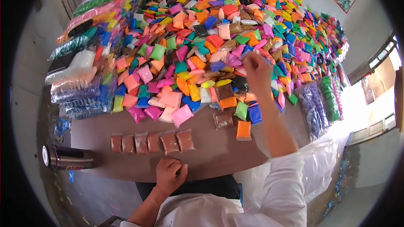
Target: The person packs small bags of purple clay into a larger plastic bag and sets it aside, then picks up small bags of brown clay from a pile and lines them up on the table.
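My left hand (170,172) rests at the table's front edge, fingers curled into a loose fist with nothing showing in them. Just beyond it, several brown clay packets (169,143) lie side by side in a row on the brown table (202,159). My right hand (257,69) is stretched out over a big heap of colourful clay packets (185,63). Its fingers are bent inward, and what they hold, if anything, I cannot make out. Nearer me, below that forearm, are an orange packet (243,130), a blue packet (255,114) and a separate brown packet (223,121).
A dark metallic flask (69,158) lies on its side at the table's left edge. Stacked bags of packets (78,75) rise at the left. Purple bagged packets (313,109) and green ones (329,98) border the heap at the right. Clear plastic sheeting (313,170) hangs beside my right arm.
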The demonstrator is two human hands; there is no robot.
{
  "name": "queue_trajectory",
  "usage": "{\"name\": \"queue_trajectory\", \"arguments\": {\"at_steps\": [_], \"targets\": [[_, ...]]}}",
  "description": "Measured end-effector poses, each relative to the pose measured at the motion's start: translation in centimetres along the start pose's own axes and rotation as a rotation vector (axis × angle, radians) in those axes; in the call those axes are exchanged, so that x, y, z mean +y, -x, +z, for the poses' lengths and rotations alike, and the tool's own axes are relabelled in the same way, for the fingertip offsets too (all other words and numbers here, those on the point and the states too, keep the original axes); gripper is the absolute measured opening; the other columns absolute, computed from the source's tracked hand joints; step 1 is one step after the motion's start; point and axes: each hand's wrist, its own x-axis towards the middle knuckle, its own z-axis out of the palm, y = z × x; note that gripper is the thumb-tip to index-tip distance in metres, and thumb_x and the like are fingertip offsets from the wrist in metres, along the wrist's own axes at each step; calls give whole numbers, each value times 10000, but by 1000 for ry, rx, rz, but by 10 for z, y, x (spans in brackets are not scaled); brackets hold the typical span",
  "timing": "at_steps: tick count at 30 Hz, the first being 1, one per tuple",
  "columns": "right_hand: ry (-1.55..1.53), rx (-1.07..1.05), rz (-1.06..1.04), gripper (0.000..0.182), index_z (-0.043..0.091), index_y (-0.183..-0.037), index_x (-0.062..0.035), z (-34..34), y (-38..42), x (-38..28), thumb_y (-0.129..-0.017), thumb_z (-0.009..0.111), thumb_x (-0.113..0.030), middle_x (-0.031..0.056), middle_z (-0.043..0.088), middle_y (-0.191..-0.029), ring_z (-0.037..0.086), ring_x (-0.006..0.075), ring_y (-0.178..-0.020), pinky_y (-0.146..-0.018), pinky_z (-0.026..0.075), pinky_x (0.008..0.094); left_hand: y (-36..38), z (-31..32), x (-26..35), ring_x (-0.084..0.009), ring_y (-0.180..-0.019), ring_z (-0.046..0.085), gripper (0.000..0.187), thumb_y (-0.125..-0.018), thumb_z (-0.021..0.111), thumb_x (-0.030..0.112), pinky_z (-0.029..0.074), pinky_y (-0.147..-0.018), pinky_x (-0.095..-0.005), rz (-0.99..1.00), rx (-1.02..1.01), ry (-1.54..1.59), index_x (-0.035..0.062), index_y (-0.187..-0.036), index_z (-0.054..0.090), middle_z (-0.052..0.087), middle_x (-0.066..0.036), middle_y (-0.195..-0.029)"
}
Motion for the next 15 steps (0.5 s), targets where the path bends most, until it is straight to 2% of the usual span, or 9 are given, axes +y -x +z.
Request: {"name": "queue_trajectory", "arguments": {"at_steps": [3,5,8,12,15], "targets": [[145,195,-157,218,702,-1067,-64,3,-84,58,-865,669,-139,176,726,-942,696,357,-910,-800,540,441,-2,-1,4,-285,-631,603,183,-754,761,89,462,-607,-401,-35,-44,-56,90,-665,601,631,-48,-701],[349,174,-141,239,708,-1073,-83,-1,-124,69,-839,675,-121,184,731,-976,681,401,-942,-833,531,483,-2,0,5,-284,-626,599,200,-756,764,100,455,-600,-404,-60,-58,-89,101,-662,587,617,-42,-689],[443,115,-105,264,715,-1083,-106,14,-169,104,-828,652,-123,197,728,-1022,666,412,-991,-855,518,502,-2,3,5,-286,-617,595,223,-750,765,101,450,-587,-409,-73,-40,-125,103,-651,565,611,-41,-682],[630,-78,26,311,723,-1127,-150,37,-195,112,-846,590,-145,175,732,-1061,660,371,-1061,-945,482,487,-3,5,5,-290,-611,594,250,-740,767,102,453,-574,-413,-75,-31,-164,103,-639,538,610,-45,-680],[665,-80,89,300,726,-1129,-160,55,-204,123,-857,599,-162,161,734,-1077,663,359,-1064,-978,468,482,-4,7,6,-293,-611,597,260,-734,767,100,461,-570,-411,-83,-12,-188,104,-634,526,610,-51,-677]]}}
